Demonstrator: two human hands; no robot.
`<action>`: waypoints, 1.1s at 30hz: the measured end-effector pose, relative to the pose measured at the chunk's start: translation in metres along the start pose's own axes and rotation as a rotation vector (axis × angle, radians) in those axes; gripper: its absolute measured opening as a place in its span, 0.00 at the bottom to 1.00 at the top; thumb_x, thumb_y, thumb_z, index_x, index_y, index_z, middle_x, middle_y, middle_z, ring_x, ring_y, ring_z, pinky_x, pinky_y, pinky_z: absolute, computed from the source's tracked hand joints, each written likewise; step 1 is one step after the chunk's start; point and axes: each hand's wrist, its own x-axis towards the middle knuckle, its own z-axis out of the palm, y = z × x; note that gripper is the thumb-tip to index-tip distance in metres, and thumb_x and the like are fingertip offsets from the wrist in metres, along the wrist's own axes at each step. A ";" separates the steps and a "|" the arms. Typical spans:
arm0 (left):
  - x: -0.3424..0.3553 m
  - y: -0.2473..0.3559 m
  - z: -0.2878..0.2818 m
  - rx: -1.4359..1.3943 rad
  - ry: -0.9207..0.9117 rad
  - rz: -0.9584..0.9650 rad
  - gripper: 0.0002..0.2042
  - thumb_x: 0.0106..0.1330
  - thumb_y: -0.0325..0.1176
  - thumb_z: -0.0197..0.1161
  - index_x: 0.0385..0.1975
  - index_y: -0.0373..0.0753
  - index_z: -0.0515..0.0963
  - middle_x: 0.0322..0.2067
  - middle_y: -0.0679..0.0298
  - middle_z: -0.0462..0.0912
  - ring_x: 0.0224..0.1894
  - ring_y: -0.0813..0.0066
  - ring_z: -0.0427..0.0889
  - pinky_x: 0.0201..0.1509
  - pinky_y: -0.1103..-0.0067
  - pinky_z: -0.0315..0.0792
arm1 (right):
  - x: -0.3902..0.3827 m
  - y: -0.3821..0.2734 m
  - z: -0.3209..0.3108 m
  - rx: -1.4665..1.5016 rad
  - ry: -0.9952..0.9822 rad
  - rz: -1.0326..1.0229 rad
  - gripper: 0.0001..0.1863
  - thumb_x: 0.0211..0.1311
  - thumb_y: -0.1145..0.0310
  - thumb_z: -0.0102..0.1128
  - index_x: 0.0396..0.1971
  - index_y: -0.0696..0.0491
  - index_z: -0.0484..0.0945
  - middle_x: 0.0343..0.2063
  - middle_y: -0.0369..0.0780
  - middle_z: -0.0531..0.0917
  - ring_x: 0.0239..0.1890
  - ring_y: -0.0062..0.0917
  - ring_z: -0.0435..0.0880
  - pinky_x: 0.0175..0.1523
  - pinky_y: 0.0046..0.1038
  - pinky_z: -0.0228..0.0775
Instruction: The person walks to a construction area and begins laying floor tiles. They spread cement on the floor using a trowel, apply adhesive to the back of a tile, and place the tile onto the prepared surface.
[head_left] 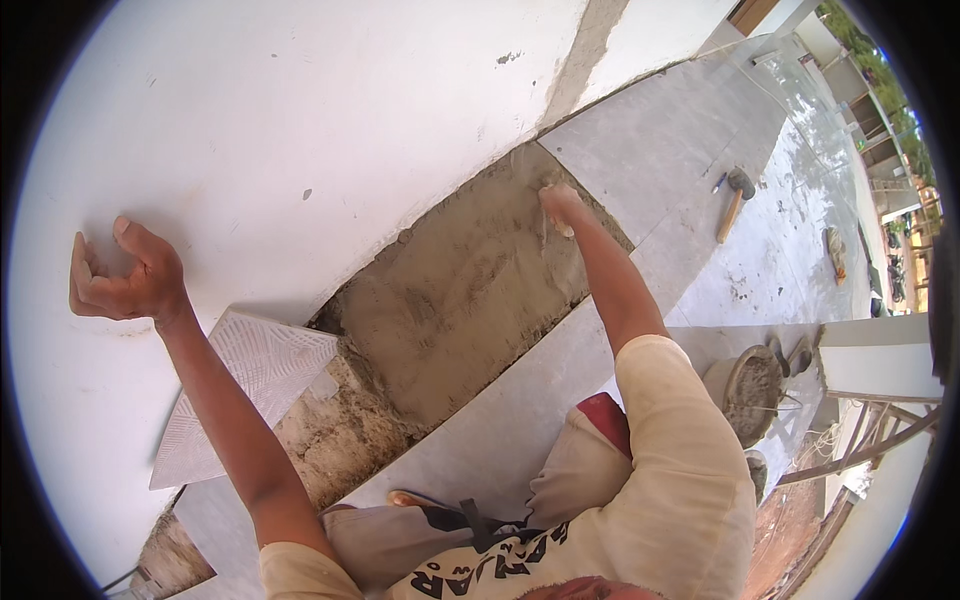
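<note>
My right hand point(563, 207) reaches to the far right end of a bed of wet grey mortar point(450, 290). Its fingers are closed around what looks like a trowel, mostly hidden under the hand. Faint smoothing marks run across the mortar. My left hand point(130, 278) is raised by the white wall point(300, 130), holding nothing, its fingers loosely curled and the thumb apart. Below it, partly behind my left forearm, a large tile point(235, 385) leans at the wall with its ridged back showing.
Grey tiles point(650, 120) border the mortar. A wooden-handled mallet point(733, 205) lies at the right, with a dark bucket point(752, 395) of mortar nearer me. Rough bare ground point(340, 440) lies between the mortar and the leaning tile. Wooden trestle legs point(860, 450) stand far right.
</note>
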 end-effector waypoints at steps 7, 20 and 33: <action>0.003 -0.003 -0.004 -0.066 0.010 0.003 0.18 0.58 0.31 0.66 0.45 0.31 0.71 0.45 0.56 0.68 0.42 0.71 0.72 0.39 0.80 0.77 | -0.005 -0.012 -0.020 0.162 -0.068 0.026 0.16 0.62 0.66 0.49 0.35 0.58 0.85 0.38 0.48 0.86 0.44 0.44 0.86 0.47 0.39 0.79; -0.001 -0.002 0.001 -0.010 0.009 -0.011 0.19 0.56 0.35 0.67 0.45 0.34 0.74 0.43 0.59 0.72 0.47 0.68 0.65 0.43 0.77 0.67 | -0.044 -0.004 -0.004 1.255 -0.011 0.417 0.16 0.66 0.57 0.55 0.34 0.57 0.75 0.21 0.41 0.77 0.20 0.30 0.78 0.24 0.36 0.74; -0.002 0.002 0.007 -0.069 0.051 -0.044 0.19 0.55 0.37 0.66 0.44 0.36 0.74 0.41 0.62 0.73 0.45 0.69 0.64 0.44 0.76 0.64 | -0.080 -0.090 0.008 1.254 -0.271 0.315 0.19 0.67 0.52 0.52 0.35 0.56 0.71 0.21 0.37 0.73 0.16 0.24 0.73 0.19 0.31 0.71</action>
